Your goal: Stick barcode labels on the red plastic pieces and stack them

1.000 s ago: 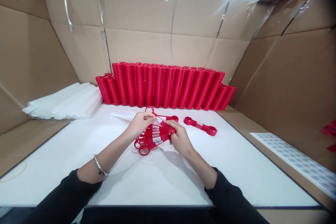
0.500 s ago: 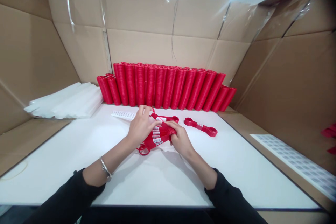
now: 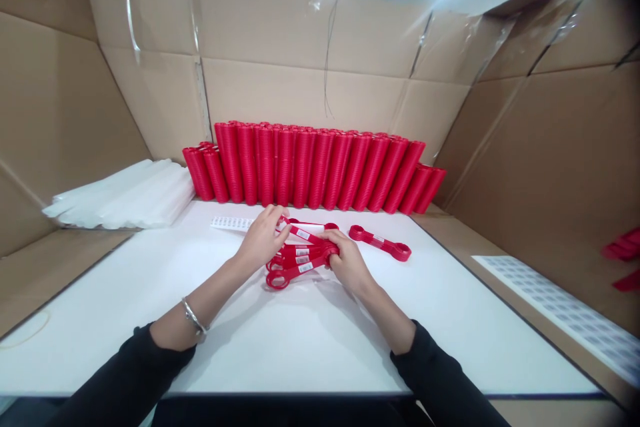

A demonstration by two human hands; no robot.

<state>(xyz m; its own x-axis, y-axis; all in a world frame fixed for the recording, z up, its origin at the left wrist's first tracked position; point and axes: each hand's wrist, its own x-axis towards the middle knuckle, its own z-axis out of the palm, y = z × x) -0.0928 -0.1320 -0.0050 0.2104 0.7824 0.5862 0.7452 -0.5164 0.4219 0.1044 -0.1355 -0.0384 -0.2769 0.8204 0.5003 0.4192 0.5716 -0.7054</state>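
My right hand [image 3: 351, 265] is closed around one end of a fanned bunch of red ring-ended plastic strips [image 3: 300, 268], which carry white barcode labels. Their free ring ends spread to the left above the table. With its fingertips, my left hand [image 3: 261, 239] pinches the far end of the uppermost strip [image 3: 303, 234], set apart from the others. Behind my hands lies another red strip, partly covered. A small stack of the same strips [image 3: 380, 242] rests on the table to the right. A white label sheet [image 3: 230, 222] is partly hidden behind my left hand.
Tall stacks of red strips [image 3: 320, 170] stand in a row along the cardboard back wall [image 3: 280, 90]. White plastic sleeves [image 3: 125, 197] are piled at the left. A long label sheet [image 3: 555, 310] lies along the right edge of the white table [image 3: 300, 353].
The fan has opened wider, and the uppermost strip now stands apart from the rest. My left hand has shifted slightly left, while my right hand keeps its hold.
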